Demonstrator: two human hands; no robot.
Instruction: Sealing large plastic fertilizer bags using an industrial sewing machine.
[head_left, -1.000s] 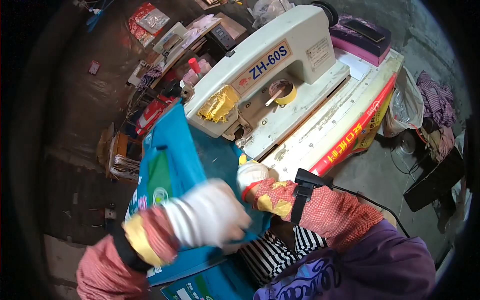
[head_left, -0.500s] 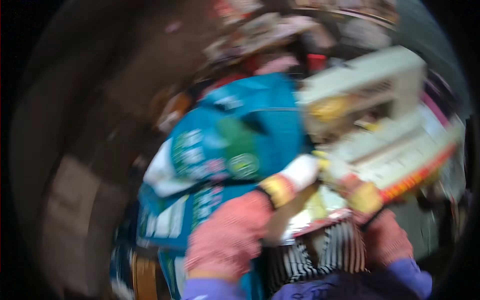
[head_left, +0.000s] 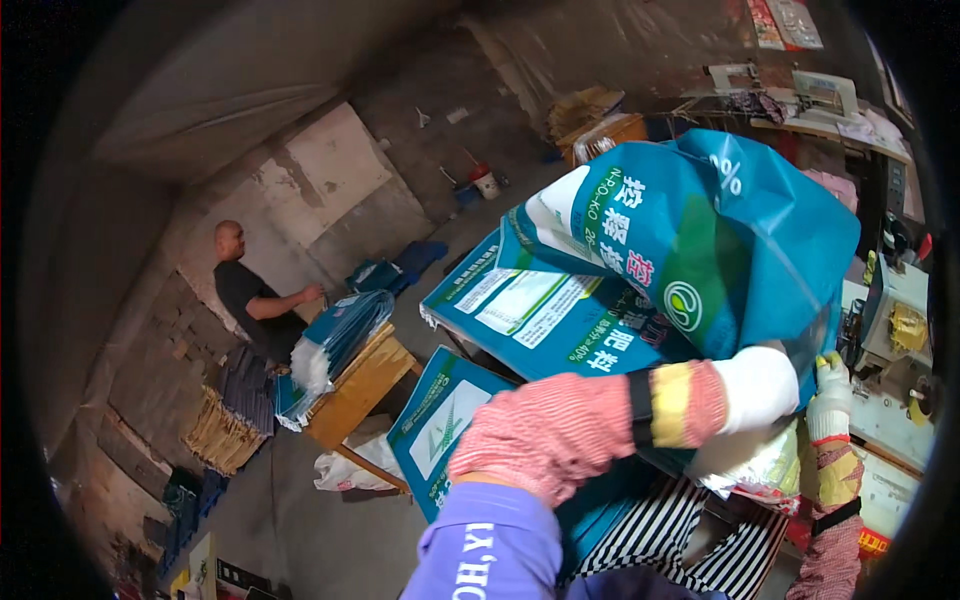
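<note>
A teal printed sack (head_left: 660, 230) with a white label panel and a green patch bulges up and folds over in front of me. My left hand (head_left: 762, 388), in a white glove with a pink knit sleeve above it, is closed at the sack's lower right edge; its fingertips are mostly hidden. My right hand (head_left: 830, 395), gloved in white with yellow fingertips, pinches the sack's right edge close beside the left. Under the sack lie more flat teal sacks (head_left: 530, 310). A shiny clear-and-yellow plastic bundle (head_left: 755, 465) rests below my hands, above my striped lap.
A pale sewing machine (head_left: 895, 310) stands at the right on a worktable. Further off is another sewing machine (head_left: 825, 92). On the left a person (head_left: 262, 300) stands by a wooden table (head_left: 365, 385) carrying stacked sacks. Bundled stacks (head_left: 225, 430) sit on the floor.
The view has swung left, bringing the room and the person into sight. Both hands and the sack now sit further right in view, and the sack's upper part folds to the right.
</note>
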